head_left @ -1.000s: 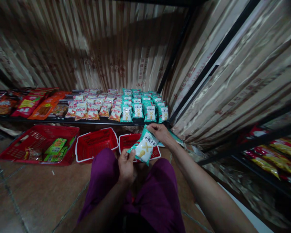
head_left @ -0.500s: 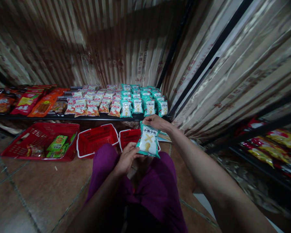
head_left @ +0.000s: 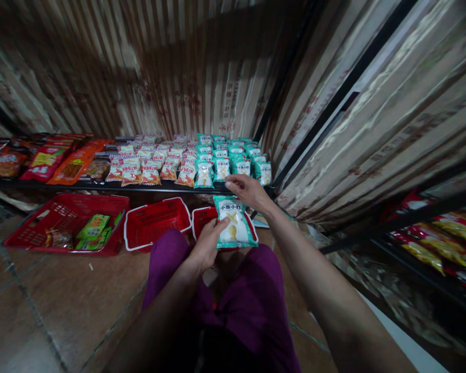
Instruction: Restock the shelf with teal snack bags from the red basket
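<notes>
Over my knees, my left hand [head_left: 209, 239] grips a green and white snack bag [head_left: 235, 228] by its left side, thumb on the front. Just above that bag, apart from it, is my right hand [head_left: 247, 190], at the shelf's front edge with its fingers bent and close together; whether anything is between the fingertips is hidden. Rows of matching green bags [head_left: 204, 173] stand on the black shelf [head_left: 147, 187] behind it. Red and white snack bags [head_left: 132, 171] stand to their left.
Orange and red packets [head_left: 75, 161] lie farther left on the shelf. Below are a red basket [head_left: 31, 228] holding green packs, a white-rimmed red basket [head_left: 155, 223] and another partly hidden one. More snack bags [head_left: 423, 248] are on a rack at the right.
My right hand has let go of the green bag's top and moved up to the shelf edge. The bag stays in my left hand, whose thumb is now across its front.
</notes>
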{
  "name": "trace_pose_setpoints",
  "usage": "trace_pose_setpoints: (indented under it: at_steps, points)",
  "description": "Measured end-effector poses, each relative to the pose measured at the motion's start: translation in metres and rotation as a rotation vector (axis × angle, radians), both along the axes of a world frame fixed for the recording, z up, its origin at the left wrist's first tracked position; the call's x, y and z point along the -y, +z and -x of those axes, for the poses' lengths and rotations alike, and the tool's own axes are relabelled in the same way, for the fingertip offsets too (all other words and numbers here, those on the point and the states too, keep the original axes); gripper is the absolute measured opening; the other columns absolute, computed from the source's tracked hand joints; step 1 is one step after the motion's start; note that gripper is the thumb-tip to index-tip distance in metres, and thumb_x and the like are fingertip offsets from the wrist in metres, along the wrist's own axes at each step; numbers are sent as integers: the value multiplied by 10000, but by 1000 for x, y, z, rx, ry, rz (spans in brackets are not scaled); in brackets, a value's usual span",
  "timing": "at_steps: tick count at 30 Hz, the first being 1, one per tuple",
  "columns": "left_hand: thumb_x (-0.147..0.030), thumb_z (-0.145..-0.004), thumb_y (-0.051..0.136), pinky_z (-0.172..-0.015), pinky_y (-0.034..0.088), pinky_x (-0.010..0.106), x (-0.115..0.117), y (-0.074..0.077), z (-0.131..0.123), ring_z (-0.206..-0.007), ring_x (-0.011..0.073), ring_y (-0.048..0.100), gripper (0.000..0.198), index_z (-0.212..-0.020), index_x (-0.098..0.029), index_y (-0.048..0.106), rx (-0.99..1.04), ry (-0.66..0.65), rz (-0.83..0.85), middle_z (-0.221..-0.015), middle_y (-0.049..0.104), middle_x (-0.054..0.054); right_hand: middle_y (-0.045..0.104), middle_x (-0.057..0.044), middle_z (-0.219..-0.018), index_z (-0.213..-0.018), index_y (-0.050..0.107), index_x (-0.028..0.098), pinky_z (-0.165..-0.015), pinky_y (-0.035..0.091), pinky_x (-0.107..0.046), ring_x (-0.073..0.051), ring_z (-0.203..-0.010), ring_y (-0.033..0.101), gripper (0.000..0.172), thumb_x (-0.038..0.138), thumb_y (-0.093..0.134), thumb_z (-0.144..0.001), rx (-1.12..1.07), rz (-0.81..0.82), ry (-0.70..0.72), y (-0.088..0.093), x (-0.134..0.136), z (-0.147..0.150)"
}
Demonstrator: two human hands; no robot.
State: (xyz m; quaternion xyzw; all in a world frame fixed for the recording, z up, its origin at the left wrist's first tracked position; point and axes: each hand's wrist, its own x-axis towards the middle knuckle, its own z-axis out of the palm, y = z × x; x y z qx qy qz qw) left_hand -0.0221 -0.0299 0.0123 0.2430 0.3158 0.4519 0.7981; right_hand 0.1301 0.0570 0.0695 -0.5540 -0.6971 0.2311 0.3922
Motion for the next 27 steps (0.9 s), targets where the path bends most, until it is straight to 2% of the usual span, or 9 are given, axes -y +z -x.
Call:
trace_pose_setpoints:
  at_steps: [1, 3, 5, 7, 10, 13, 19, 23, 27]
  points:
    - [-350, -704, 750, -767, 535, 330, -3, -1, -1, -753, 215, 684, 356, -963, -121, 663, 12, 39, 21, -895, 719, 100, 664, -29, -885, -949, 661, 207, -742, 449, -281, -158, -797, 579, 358, 506, 590, -765, -82, -97, -117, -2, 6, -3]
    - [-336, -715, 740, -806, 534, 338, -11, -2, -2, -792, 219, 690, 352, -977, -118, 656, 35, 123, 71, -910, 721, 100, 655, -44, -915, -1002, 613, 211, -755, 467, -295, -167, -816, 590, 408, 553, 551, -787, -264, -190, -310, -11, 24, -10]
    - [-329, -727, 730, -833, 529, 336, -20, -2, -3, -814, 216, 693, 330, -965, -114, 654, 45, 196, 121, -919, 722, 101, 641, -50, -879, -969, 574, 213, -712, 477, -298, -175, -787, 590, 427, 594, 539, -780, -385, -187, -432, -28, 47, -13]
    - [-322, -740, 719, -843, 526, 328, -26, -1, -5, -826, 212, 693, 306, -953, -113, 653, 45, 250, 165, -919, 723, 99, 626, -44, -813, -908, 549, 222, -672, 474, -300, -177, -740, 577, 429, 622, 549, -755, -445, -116, -509, -48, 72, -10]
    - [-310, -758, 704, -843, 526, 315, -28, 1, -8, -842, 209, 692, 281, -948, -111, 647, 55, 287, 194, -914, 725, 97, 611, -18, -708, -846, 542, 233, -614, 463, -300, -171, -653, 562, 445, 635, 627, -676, -553, 131, -418, -71, 104, 8]
    - [-284, -786, 672, -813, 532, 294, -22, 2, -14, -820, 200, 693, 234, -939, -109, 643, 54, 290, 177, -876, 728, 83, 627, -2, -696, -823, 538, 237, -613, 473, -292, -155, -636, 579, 439, 588, 706, -619, -714, 264, -323, -76, 121, 29]
    - [-292, -773, 679, -775, 529, 288, -15, 0, -17, -792, 196, 688, 224, -912, -122, 634, 9, 284, 121, -839, 722, 72, 612, 29, -624, -706, 519, 231, -592, 479, -263, -115, -567, 566, 394, 494, 772, -558, -911, 232, -366, -68, 120, 47]
    - [-317, -707, 725, -740, 532, 296, -16, 1, -16, -726, 196, 683, 295, -907, -123, 630, 3, 254, 113, -798, 714, 63, 624, 25, -631, -733, 568, 222, -566, 473, -254, -109, -551, 554, 375, 436, 795, -525, -995, 224, -413, -68, 122, 52]
    - [-287, -688, 722, -712, 533, 278, -13, 4, -15, -683, 180, 672, 262, -876, -124, 641, 24, 212, 114, -739, 706, 41, 653, 27, -690, -811, 604, 218, -581, 474, -253, -102, -557, 552, 355, 384, 782, -553, -1053, 198, -438, -66, 130, 54]
